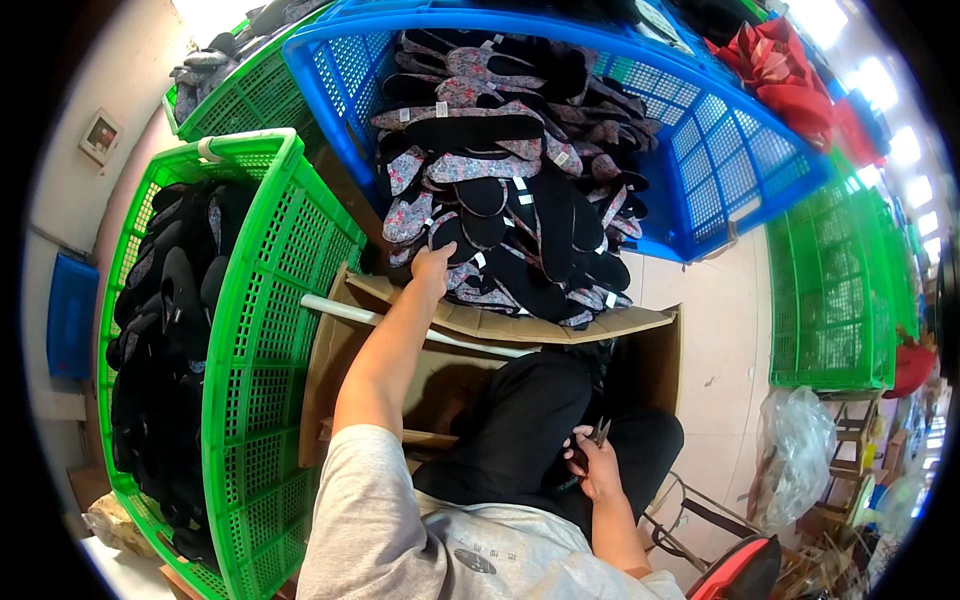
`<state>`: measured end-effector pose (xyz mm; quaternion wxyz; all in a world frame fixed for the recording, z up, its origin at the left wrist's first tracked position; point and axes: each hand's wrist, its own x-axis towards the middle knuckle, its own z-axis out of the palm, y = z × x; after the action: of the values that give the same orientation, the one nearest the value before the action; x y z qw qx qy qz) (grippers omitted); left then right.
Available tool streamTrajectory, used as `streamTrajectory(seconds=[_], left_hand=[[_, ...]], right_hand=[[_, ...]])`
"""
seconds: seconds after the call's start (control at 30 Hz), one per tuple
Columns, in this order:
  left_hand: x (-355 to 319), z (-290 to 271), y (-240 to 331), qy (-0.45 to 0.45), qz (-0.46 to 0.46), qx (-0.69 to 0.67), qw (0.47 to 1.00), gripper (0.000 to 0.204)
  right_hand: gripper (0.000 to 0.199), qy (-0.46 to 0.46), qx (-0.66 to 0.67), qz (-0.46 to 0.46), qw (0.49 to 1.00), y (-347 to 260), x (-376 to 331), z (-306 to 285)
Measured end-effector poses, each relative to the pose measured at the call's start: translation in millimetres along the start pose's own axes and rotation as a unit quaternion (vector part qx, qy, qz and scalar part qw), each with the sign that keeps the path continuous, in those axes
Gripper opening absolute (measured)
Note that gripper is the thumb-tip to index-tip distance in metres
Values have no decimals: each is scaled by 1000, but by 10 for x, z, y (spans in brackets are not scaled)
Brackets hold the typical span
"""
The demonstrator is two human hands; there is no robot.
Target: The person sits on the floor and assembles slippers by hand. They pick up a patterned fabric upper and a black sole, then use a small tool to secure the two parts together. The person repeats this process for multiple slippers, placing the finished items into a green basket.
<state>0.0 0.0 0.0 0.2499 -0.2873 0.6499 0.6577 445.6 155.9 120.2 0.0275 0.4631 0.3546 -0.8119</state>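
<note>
The left hand (433,266) touches a black slipper (450,232), just beyond the cardboard box's (560,325) far edge, toward its left corner; I cannot tell if this grip is closed; the right hand (599,472) has its grip around small scissors (602,431); more slippers (500,130) lie heaped in the blue crate (335,75).

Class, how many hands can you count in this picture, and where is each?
2: the left hand at the left side of the heaped fabric items, and the right hand by the black trousers, holding a small metal tool. Others, if any, are hidden.
</note>
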Motion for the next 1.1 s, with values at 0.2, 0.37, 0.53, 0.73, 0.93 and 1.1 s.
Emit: streamTrajectory(seconds=[0.2, 0.37, 0.53, 0.73, 0.93, 1.1], left_hand=[[-800, -192, 32, -105, 151, -27, 983, 27], [-1767, -605, 40, -131, 208, -30, 969, 26], [-2575, -1013, 52, -113, 403, 98, 903, 18], [-3640, -1272, -140, -186, 754, 317, 545, 32], [-3945, -1617, -537, -321, 765, 394, 394, 21], [-3951, -1840, -629, -331, 743, 420, 402, 18]], right_hand=[[12, -19, 6, -12, 1000, 31, -15, -8], [13, -29, 5, -17, 999, 60, -118, -40], [16, -59, -6, -50, 997, 122, -110, -68], [24, -82, -8, -86, 993, 77, -285, -65], [28, -83, 36, -115, 989, 160, -561, 26], [20, -104, 99, -106, 984, 348, -567, 33]])
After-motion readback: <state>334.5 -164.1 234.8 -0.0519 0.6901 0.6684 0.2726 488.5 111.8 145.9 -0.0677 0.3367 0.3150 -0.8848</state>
